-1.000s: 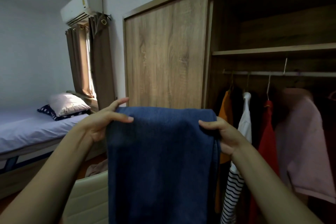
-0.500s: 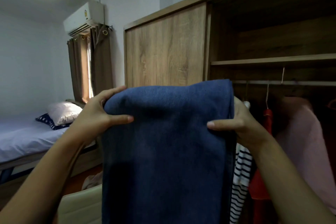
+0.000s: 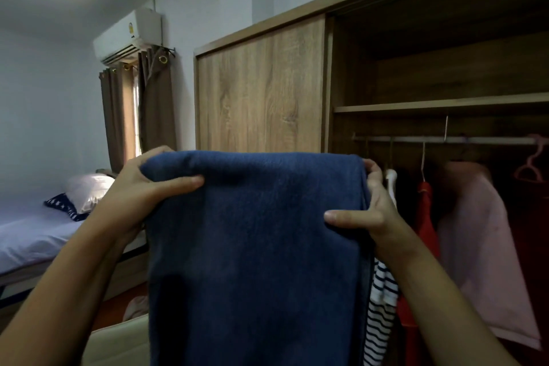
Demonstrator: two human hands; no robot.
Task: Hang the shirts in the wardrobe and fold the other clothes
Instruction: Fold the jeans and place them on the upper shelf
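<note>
A dark blue cloth [image 3: 255,246] hangs in front of me, folded over at its top edge. My left hand [image 3: 139,193] pinches its upper left corner with the thumb lying across the front. My right hand [image 3: 368,211] grips the upper right edge, thumb in front and fingers behind. Behind the cloth stands the open wooden wardrobe [image 3: 261,92]. On its rail [image 3: 445,140] hang a striped shirt [image 3: 383,300], a red shirt [image 3: 424,217] and a pink shirt [image 3: 481,241].
An empty pink hanger [image 3: 531,166] hangs at the rail's right end. A shelf [image 3: 439,104] runs above the rail. A bed [image 3: 32,235] with pillows lies at the left under a curtained window. A beige chair back [image 3: 118,342] stands below the cloth.
Both hands have raised the blue cloth and then lowered it slightly. The view has tilted upward, showing more of the wardrobe's top.
</note>
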